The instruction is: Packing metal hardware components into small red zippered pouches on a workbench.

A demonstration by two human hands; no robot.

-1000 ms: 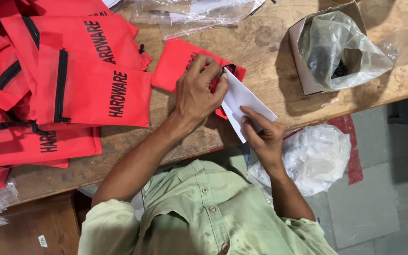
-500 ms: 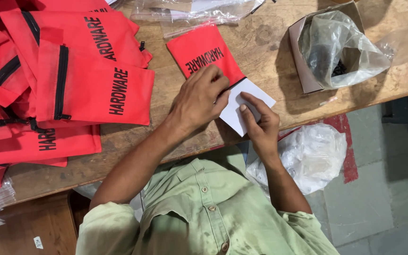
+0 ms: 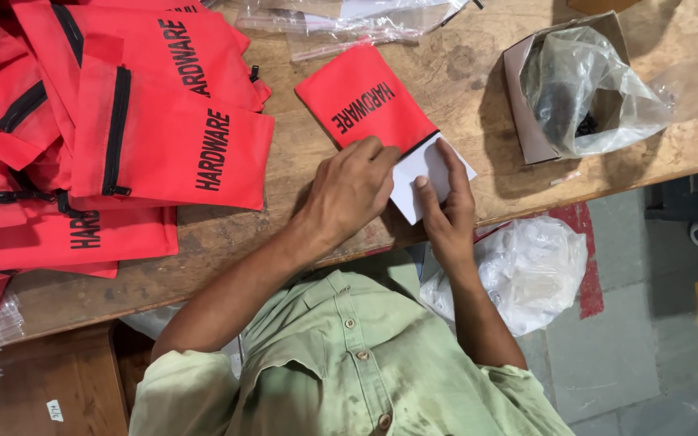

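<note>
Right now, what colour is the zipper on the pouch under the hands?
Black, on the red fabric pouch; the zipper shows in the head view, beside the white card.

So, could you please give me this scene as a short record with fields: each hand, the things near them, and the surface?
left hand: fingers curled at the zip mouth of a red pouch
right hand: fingers stretched flat on a white card
card: partly under the pouch's mouth, the rest sticking out
surface: wooden table
left of the hands: pile of red pouches
right: cardboard box lined with a clear bag
floor: white plastic bag
</note>
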